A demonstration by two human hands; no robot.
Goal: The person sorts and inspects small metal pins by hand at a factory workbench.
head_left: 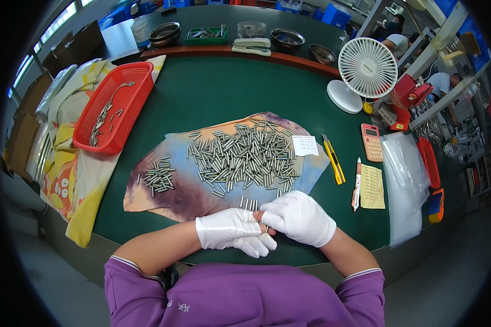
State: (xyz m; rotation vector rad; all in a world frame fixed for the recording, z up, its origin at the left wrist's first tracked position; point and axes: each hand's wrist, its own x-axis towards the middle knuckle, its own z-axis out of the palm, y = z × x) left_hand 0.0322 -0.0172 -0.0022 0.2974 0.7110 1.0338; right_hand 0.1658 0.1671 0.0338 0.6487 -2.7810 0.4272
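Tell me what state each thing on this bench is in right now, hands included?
Left hand: gloved, fingers closed around a few metal pins.
Right hand: gloved, fingers curled against the left hand.
Big pile of metal pins: spread loose on the cloth.
Small pile of pins: set apart to the left.
Red basket: holds a few pins, mostly bare.
Fan: upright; whether it is spinning cannot be told.
Yellow utility knife: lying flat.
Pen: lying flat, capped.

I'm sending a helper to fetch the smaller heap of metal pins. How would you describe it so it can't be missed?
Start at the green table and find the tie-dyed cloth in its middle. The small heap of pins lies near the cloth's left side, apart from the big pile, which spreads over the centre and is far larger.
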